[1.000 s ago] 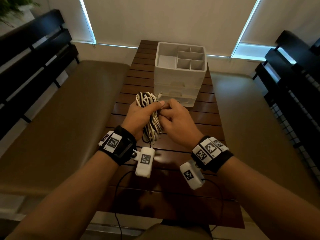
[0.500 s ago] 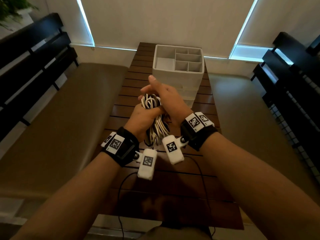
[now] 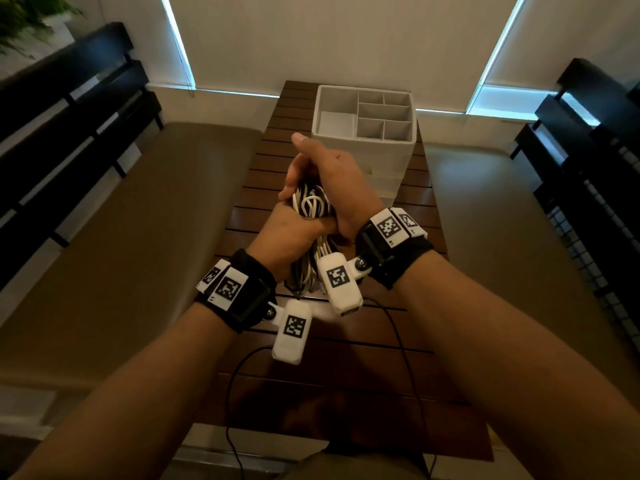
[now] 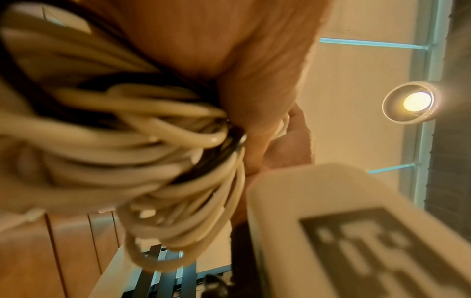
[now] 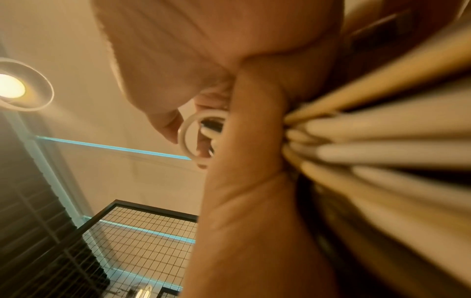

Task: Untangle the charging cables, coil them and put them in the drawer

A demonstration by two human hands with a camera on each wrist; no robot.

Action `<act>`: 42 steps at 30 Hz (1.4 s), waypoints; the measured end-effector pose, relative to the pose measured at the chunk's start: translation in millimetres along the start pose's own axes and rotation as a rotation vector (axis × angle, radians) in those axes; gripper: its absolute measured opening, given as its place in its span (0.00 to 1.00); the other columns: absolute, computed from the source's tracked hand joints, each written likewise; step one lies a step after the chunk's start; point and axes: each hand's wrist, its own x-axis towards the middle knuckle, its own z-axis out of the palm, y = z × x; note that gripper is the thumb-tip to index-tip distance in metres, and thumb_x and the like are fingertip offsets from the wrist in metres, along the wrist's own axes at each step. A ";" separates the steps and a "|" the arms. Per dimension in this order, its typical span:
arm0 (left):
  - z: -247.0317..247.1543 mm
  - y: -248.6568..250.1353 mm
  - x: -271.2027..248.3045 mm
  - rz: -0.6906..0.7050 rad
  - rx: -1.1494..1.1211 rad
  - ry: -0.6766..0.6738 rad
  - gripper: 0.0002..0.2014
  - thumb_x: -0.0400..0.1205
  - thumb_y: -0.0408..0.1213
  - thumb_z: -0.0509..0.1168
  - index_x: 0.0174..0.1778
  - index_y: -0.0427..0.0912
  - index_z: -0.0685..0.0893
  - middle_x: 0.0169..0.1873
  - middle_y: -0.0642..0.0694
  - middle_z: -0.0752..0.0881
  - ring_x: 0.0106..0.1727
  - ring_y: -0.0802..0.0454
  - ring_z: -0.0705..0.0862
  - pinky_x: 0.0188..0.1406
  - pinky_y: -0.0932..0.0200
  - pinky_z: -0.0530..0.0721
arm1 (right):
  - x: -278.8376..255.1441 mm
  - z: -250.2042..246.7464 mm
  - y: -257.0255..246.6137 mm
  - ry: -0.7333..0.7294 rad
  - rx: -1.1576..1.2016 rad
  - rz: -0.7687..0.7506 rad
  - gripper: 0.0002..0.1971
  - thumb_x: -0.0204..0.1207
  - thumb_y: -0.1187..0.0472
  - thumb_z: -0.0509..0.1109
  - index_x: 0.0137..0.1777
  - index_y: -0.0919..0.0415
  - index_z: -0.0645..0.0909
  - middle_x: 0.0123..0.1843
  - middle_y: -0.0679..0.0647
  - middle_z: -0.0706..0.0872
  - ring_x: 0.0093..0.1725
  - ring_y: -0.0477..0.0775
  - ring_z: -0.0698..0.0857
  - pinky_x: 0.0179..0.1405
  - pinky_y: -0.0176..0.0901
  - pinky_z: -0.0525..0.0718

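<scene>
Dim room, cool daylight only at the blind edges.
Thin blue-white strips glow round the drawn blinds [image 3: 346, 39]; the slatted table [image 3: 332, 358] sits in brown gloom. A warm ceiling lamp [image 4: 410, 102] flares in both wrist views, where the cables [image 4: 127, 141] smear out of focus. Straight lines bow toward the edges of the frames.

A dark slatted wooden bench [image 3: 249, 216] stands between two tan cushioned seats [image 3: 121, 230], with black slatted backrests [image 3: 69, 109] at left and right, a potted plant [image 3: 20, 22] far left, and a lit ceiling lamp [image 4: 410, 102] overhead.
</scene>
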 end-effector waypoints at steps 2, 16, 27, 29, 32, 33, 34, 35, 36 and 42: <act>-2.3 -0.6 0.5 -0.007 0.028 -0.032 0.11 0.78 0.16 0.72 0.50 0.35 0.88 0.42 0.37 0.92 0.41 0.41 0.92 0.43 0.49 0.93 | 0.1 2.6 0.6 0.023 -0.061 -0.017 0.23 0.88 0.49 0.68 0.37 0.68 0.83 0.36 0.65 0.86 0.41 0.65 0.87 0.51 0.56 0.91; 6.9 -24.7 11.9 0.065 0.230 0.095 0.18 0.79 0.11 0.68 0.42 0.40 0.76 0.34 0.55 0.85 0.34 0.68 0.85 0.36 0.68 0.82 | 3.2 12.5 19.0 0.188 -0.241 -0.176 0.26 0.85 0.56 0.72 0.26 0.67 0.76 0.19 0.63 0.74 0.21 0.62 0.82 0.37 0.71 0.88; -0.3 -19.7 23.2 0.084 0.146 0.149 0.07 0.80 0.24 0.74 0.53 0.29 0.86 0.41 0.41 0.92 0.42 0.51 0.91 0.42 0.54 0.89 | 0.1 -15.4 23.3 0.201 -0.368 -0.222 0.19 0.85 0.45 0.72 0.54 0.64 0.84 0.47 0.61 0.91 0.48 0.57 0.91 0.52 0.53 0.90; -10.8 -13.4 25.6 0.084 0.011 0.169 0.12 0.81 0.24 0.74 0.60 0.27 0.87 0.48 0.35 0.93 0.49 0.42 0.93 0.49 0.48 0.92 | -14.5 -29.7 31.8 0.034 -0.414 -0.096 0.26 0.83 0.46 0.74 0.75 0.59 0.75 0.64 0.54 0.86 0.62 0.47 0.87 0.59 0.41 0.88; -11.1 -2.4 23.2 0.087 -0.082 0.146 0.06 0.80 0.23 0.75 0.50 0.32 0.87 0.40 0.38 0.90 0.44 0.43 0.92 0.48 0.47 0.92 | -32.9 -37.1 59.2 -0.238 -0.273 -0.007 0.43 0.82 0.60 0.78 0.90 0.58 0.55 0.79 0.51 0.78 0.77 0.45 0.81 0.70 0.39 0.84; -8.7 -0.7 22.5 0.101 -0.092 0.141 0.07 0.80 0.24 0.76 0.49 0.36 0.86 0.39 0.40 0.88 0.44 0.44 0.91 0.49 0.47 0.92 | -33.2 -36.5 67.5 -0.291 -0.207 0.012 0.47 0.82 0.65 0.77 0.92 0.56 0.50 0.81 0.49 0.77 0.79 0.45 0.79 0.73 0.40 0.83; -6.4 0.6 21.7 0.116 -0.116 0.129 0.08 0.80 0.25 0.77 0.48 0.38 0.86 0.39 0.42 0.88 0.45 0.44 0.90 0.51 0.46 0.92 | -32.3 -35.3 70.4 -0.331 -0.143 0.052 0.48 0.82 0.67 0.77 0.92 0.53 0.48 0.81 0.50 0.78 0.80 0.47 0.79 0.75 0.43 0.82; -4.8 1.3 21.3 0.120 -0.154 0.116 0.09 0.80 0.25 0.77 0.48 0.40 0.85 0.39 0.43 0.87 0.45 0.44 0.90 0.51 0.46 0.92 | -30.8 -33.7 70.7 -0.360 -0.079 0.112 0.47 0.82 0.68 0.76 0.92 0.52 0.51 0.80 0.52 0.80 0.79 0.50 0.80 0.75 0.48 0.83; -4.8 1.6 21.4 0.115 -0.185 0.099 0.09 0.80 0.25 0.77 0.48 0.40 0.85 0.39 0.44 0.87 0.43 0.45 0.90 0.49 0.47 0.92 | -29.3 -33.3 71.4 -0.387 -0.009 0.174 0.43 0.81 0.67 0.77 0.91 0.54 0.57 0.78 0.55 0.82 0.77 0.53 0.83 0.75 0.53 0.83; -7.7 -1.4 22.6 0.017 -0.264 0.052 0.08 0.81 0.28 0.77 0.51 0.40 0.85 0.37 0.42 0.85 0.37 0.47 0.88 0.39 0.51 0.89 | -31.1 -31.6 68.5 -0.441 -0.040 0.334 0.21 0.74 0.70 0.79 0.68 0.66 0.82 0.60 0.67 0.90 0.61 0.72 0.89 0.63 0.69 0.88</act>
